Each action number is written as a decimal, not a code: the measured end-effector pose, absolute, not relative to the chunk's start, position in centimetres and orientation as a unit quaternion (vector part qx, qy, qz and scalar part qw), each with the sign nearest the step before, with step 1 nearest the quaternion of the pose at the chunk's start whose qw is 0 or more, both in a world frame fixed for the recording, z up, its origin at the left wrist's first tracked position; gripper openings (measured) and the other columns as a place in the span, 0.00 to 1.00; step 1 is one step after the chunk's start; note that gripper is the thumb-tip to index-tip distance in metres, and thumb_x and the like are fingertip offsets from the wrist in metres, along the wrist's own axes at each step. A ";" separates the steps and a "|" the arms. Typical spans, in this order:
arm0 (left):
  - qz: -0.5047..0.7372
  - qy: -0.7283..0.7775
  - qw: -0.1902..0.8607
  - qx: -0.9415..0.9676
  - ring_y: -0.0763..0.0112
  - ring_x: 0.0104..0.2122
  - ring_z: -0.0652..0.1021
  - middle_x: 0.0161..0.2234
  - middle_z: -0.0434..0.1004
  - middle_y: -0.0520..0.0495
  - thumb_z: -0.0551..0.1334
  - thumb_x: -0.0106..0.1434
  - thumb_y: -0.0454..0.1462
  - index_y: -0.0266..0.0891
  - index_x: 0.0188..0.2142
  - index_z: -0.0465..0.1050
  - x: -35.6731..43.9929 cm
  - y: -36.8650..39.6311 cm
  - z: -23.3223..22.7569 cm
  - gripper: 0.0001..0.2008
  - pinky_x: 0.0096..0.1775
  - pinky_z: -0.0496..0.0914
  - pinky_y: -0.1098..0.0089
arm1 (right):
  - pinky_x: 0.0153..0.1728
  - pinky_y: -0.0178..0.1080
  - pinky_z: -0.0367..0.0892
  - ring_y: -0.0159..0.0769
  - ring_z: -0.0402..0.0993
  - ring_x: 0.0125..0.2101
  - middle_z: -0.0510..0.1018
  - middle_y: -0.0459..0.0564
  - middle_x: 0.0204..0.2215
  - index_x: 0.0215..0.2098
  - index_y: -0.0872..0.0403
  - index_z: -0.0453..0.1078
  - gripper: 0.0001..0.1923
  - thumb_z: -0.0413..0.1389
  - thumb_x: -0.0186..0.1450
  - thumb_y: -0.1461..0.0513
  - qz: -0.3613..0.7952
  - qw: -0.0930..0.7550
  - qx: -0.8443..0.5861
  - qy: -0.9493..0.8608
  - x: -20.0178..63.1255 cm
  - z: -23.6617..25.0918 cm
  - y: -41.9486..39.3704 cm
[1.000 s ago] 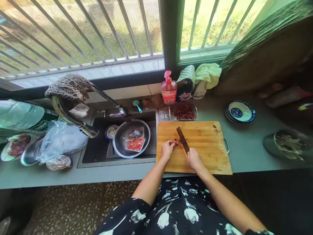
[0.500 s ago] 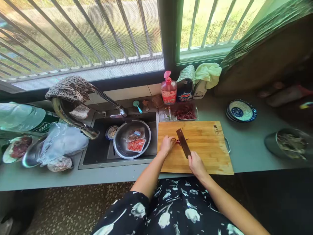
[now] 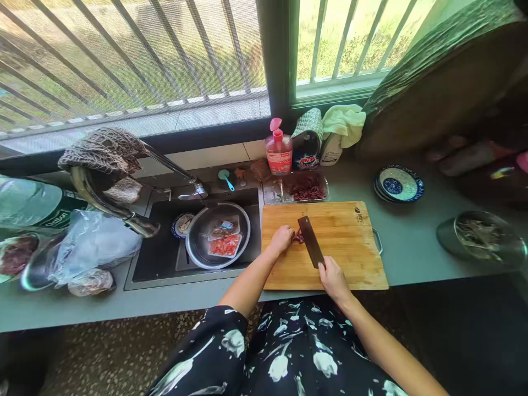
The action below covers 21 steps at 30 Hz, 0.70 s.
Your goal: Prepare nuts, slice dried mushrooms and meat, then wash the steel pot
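cutting board (image 3: pixel 346 247): light tan wood. knife (image 3: pixel 311 247): dark blade. beside the board, surface (image 3: pixel 408 242) grey; bowls (image 3: pixel 398 184) blue-and-white patterned; soap bottle (image 3: pixel 278 151) pink.

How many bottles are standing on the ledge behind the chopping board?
3: a pink pump bottle, a dark bottle under a patterned cloth, and a white bottle under a yellow-green cloth. Others may be hidden.

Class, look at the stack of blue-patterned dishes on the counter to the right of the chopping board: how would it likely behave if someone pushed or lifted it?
The blue-patterned dishes look glazed, so probably hard, breakable, and fairly heavy for their size. Stacked loosely, the top one may slide or rattle if shoved. On the smooth grey counter the stack would likely slide rather than tip, since it sits low and wide.
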<state>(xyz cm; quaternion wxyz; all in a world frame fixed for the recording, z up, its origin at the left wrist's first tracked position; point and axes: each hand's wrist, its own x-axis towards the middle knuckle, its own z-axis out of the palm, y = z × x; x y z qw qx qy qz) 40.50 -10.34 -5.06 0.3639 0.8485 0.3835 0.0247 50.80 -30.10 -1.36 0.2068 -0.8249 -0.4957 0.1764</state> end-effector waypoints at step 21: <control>0.287 0.462 0.801 0.249 0.82 0.25 0.72 0.28 0.71 0.49 0.60 0.56 0.32 0.34 0.33 0.68 28.4 -9.9 -3.7 0.05 0.31 0.70 0.78 | 0.31 0.35 0.58 0.34 0.66 0.31 0.69 0.54 0.31 0.32 0.58 0.64 0.10 0.43 0.62 0.63 0.161 0.134 -0.887 -0.412 52.8 -2.4 -30.0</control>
